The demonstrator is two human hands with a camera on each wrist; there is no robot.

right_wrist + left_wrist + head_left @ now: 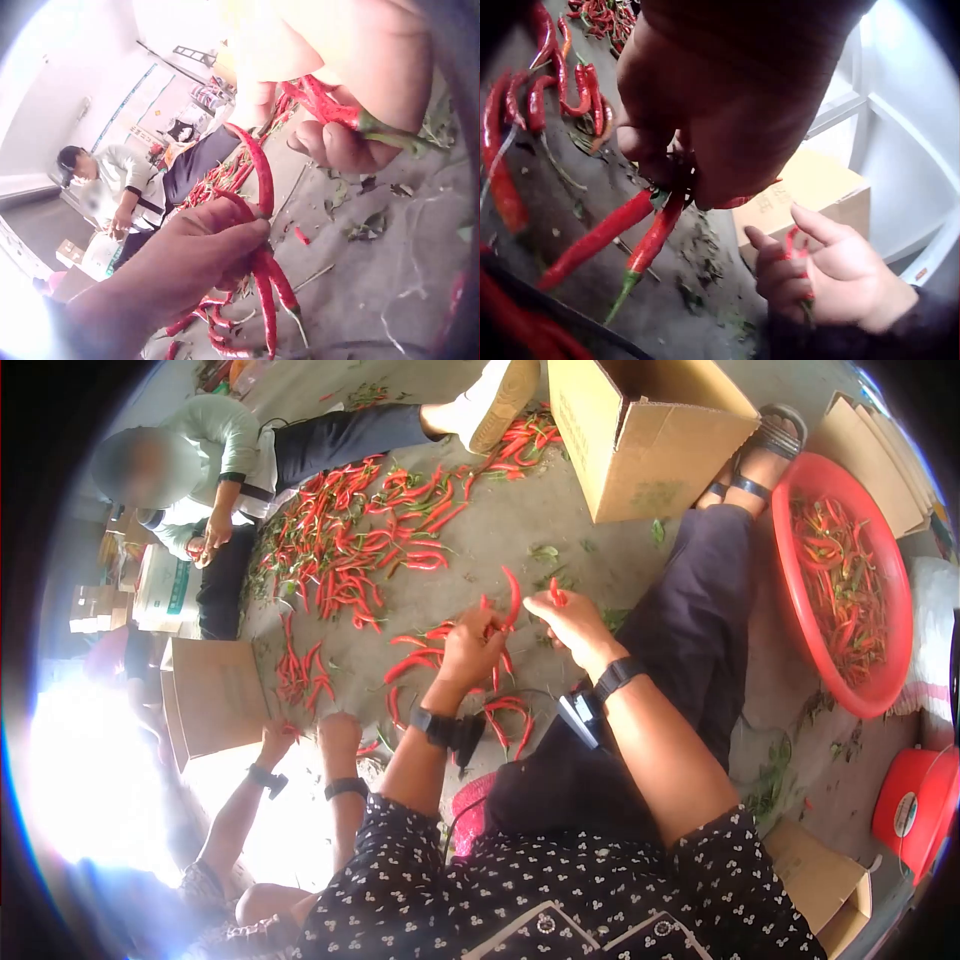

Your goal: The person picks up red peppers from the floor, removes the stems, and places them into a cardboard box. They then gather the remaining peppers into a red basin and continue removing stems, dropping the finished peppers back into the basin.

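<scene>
My left hand (472,652) grips a small bunch of red chili peppers (260,169). In the left wrist view, chili peppers (651,240) hang below the fingers with a green stem downward. To its right, my right hand (574,625) curls its fingers round a red chili pepper (336,112), whose green stem sticks out in the right wrist view. The two hands are close together but apart, above the floor. Loose red chili peppers (412,660) lie on the floor beside the left hand.
A large pile of chili peppers (345,540) spreads ahead. At right stand a red basin (893,595) holding chili peppers and a red bucket (915,805). A cardboard box (650,455) stands in front, another box (215,695) at left. Another person (225,455) sits opposite; another person's hands (340,735) are at lower left.
</scene>
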